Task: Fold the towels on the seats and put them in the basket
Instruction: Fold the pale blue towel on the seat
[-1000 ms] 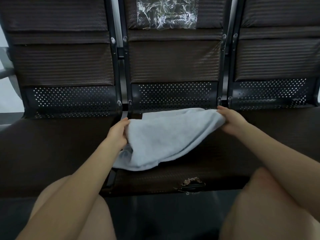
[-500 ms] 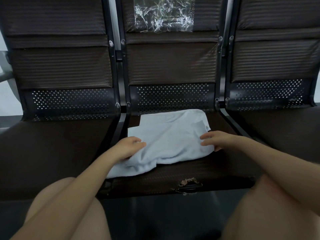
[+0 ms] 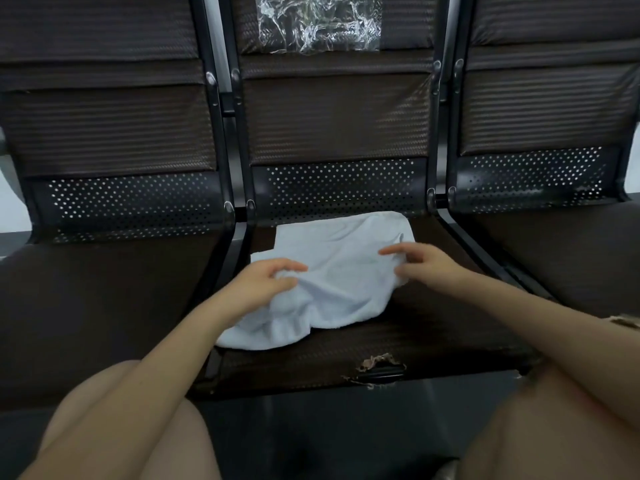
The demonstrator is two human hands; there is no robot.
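Your left hand [image 3: 258, 284] pinches soft, rumpled white towel [image 3: 341, 271] w/ curled fingers; right hand [image 3: 420, 266] fingers apart, touching its edge. Woven dark seat [image 3: 433, 327] beneath.

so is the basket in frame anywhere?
No: only the pale blue terry towel on the middle brown woven seat and both hands show.

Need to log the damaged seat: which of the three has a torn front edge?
The middle seat, the one holding the towel.
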